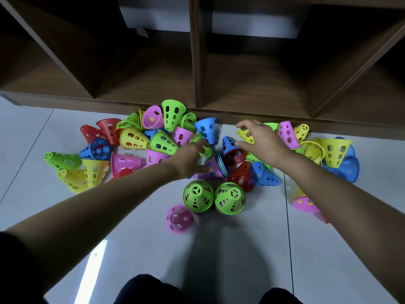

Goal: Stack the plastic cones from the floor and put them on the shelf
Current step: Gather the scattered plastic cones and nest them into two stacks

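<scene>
Nearest on the tiled floor (241,249), a pink cone (179,218) and two green cones (198,195) are left standing apart from the heap (131,139). Stacking is judged to be in hand: a short stack (213,170), pink outermost and lying on its side, is gripped by the left hand (190,157), thumb and curled fingers closed round it. The right hand (262,139) is held just beyond, fingers spread wide and holding nothing, above a yellow cone (246,134); next a loose cone must be picked and nested onto the stack. Behind the heap the shelf (263,118) is reached, and no cones are seen in its compartments
</scene>
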